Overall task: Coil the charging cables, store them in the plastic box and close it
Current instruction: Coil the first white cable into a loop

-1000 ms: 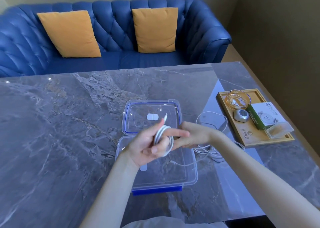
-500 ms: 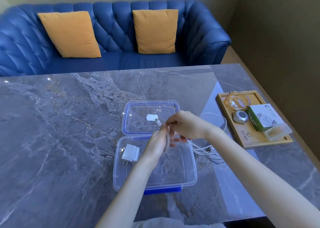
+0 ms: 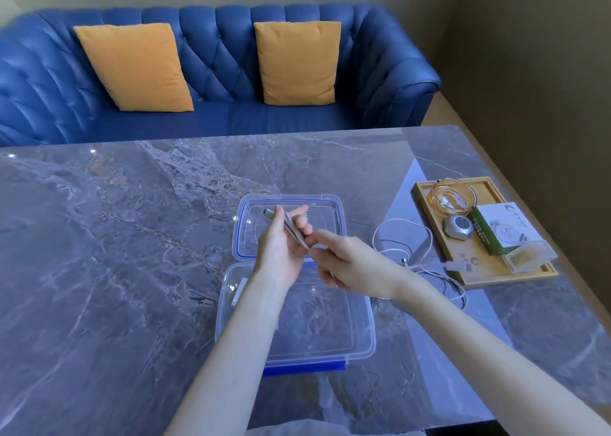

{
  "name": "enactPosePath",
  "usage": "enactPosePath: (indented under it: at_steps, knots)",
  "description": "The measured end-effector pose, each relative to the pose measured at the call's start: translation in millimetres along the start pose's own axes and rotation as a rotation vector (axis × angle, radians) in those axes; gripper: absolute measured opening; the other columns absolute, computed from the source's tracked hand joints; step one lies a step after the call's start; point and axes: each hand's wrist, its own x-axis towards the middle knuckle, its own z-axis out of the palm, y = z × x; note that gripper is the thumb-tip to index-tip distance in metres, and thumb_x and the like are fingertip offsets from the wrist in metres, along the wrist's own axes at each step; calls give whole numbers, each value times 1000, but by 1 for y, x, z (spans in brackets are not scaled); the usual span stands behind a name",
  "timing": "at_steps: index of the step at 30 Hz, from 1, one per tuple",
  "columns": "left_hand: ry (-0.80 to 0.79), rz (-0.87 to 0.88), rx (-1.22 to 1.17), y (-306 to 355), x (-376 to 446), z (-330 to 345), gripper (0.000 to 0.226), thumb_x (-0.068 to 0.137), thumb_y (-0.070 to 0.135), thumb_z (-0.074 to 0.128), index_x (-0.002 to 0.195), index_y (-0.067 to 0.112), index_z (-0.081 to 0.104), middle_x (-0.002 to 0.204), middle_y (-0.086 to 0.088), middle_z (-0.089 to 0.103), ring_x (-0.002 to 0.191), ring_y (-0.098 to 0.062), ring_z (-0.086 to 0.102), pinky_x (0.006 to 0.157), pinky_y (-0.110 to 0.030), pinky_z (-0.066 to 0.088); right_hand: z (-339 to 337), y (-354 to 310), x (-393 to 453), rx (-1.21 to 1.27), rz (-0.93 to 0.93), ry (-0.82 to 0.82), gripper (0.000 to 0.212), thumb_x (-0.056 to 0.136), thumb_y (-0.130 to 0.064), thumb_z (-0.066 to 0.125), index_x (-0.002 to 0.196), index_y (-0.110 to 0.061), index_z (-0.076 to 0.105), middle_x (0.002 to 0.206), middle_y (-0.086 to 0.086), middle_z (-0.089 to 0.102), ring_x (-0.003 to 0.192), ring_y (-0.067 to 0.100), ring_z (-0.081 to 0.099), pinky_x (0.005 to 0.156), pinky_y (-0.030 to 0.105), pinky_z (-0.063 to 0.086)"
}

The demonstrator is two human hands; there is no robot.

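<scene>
While the left hand (image 3: 281, 253) holds a coiled white cable (image 3: 292, 232) upright above the gap between the box and its lid, its fingers are curled round the bundle, with the cable's plug end sticking out past the fingertips toward the upper left. The right hand (image 3: 350, 263) meets it from the right, its fingertips (image 3: 319, 237) touching the lower end of the coil; whether they pinch the cable or only rest against it cannot be told, as the fingers are partly blurred.

Below both hands stands the clear plastic box (image 3: 367, 333), open, with a blue latch on its near edge. A small white piece shows through its left wall, mostly hidden by the left forearm. The lid (image 3: 337, 224), clear with a blue seal, lies flat on the table just beyond the box, touching its far edge.

To the right of the box a second white cable (image 3: 426, 247) lies loose on the marble table (image 3: 115, 253), in open loops, with its plugs near a wooden tray (image 3: 479, 270). The tray holds a glass ashtray (image 3: 453, 197), a small silver object (image 3: 459, 225), a green and white carton (image 3: 502, 227) and a clear plastic case (image 3: 529, 253). Beyond the table stands a blue sofa (image 3: 224, 58) with two orange cushions (image 3: 132, 65).
</scene>
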Motion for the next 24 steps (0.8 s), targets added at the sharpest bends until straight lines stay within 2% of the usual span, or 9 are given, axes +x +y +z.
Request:
enactPosePath:
  at_steps: [2,4,6,9,11,13,16,20,24]
  knots:
    - [-67,-10,-84,9,-3,-2,48,99,37,21,108,2,51,34,8,40,31,-2,38,42,-11,34,-3,4,0,65,35,-84,27,98,-31,38,85,-16,56,55,2,48,49,18,40,45,18,36]
    - [-184,-31,-192,18,-7,-8,51,99,36,20,112,-3,50,33,5,40,29,-4,38,40,-11,32,-5,10,0,117,96,-171,42,95,-41,41,69,-14,57,51,1,45,48,19,39,43,17,36]
    - [-429,-79,-302,23,-12,-14,56,99,35,19,123,-9,45,39,2,41,32,-10,39,44,-16,35,-6,16,0,149,142,-224,48,90,-46,48,55,-14,51,43,-5,39,42,15,35,41,17,32]
    - [-670,-118,-214,27,-26,-19,57,100,32,22,133,-14,31,50,-3,38,42,-14,36,50,-25,32,-12,22,4,156,170,-239,53,84,-42,61,47,-16,32,39,-8,27,39,13,24,40,17,25]
    - [-812,-189,-77,25,-28,-19,56,96,35,35,127,-11,45,45,2,33,37,-10,30,43,-20,29,-20,24,8,143,181,-247,52,80,-34,68,48,-17,31,39,-9,26,38,11,23,40,16,23]
    - [-807,-291,108,18,-34,-21,53,86,44,48,113,0,62,37,7,25,30,-5,21,36,-13,23,-28,24,13,114,176,-261,42,74,-29,73,48,-17,43,38,-10,29,37,9,25,40,17,23]
    - [-697,-322,384,7,-41,-20,53,87,47,40,103,2,63,33,14,29,28,2,21,34,-10,22,-36,19,18,76,136,-268,12,72,-19,63,70,-8,65,41,-9,45,39,8,30,40,18,25]
    - [-520,-276,594,-7,-44,-19,52,88,43,31,96,4,65,37,10,27,33,-3,17,39,-14,19,-39,8,21,66,143,-194,11,86,-8,57,79,-14,64,46,-7,60,38,11,36,39,20,31]
    - [-386,-195,659,-15,-43,-17,54,98,39,24,93,12,70,41,8,26,37,-7,19,45,-22,16,-30,-2,18,-207,136,-81,13,84,-7,51,87,-17,58,41,-6,55,30,4,41,42,19,40]
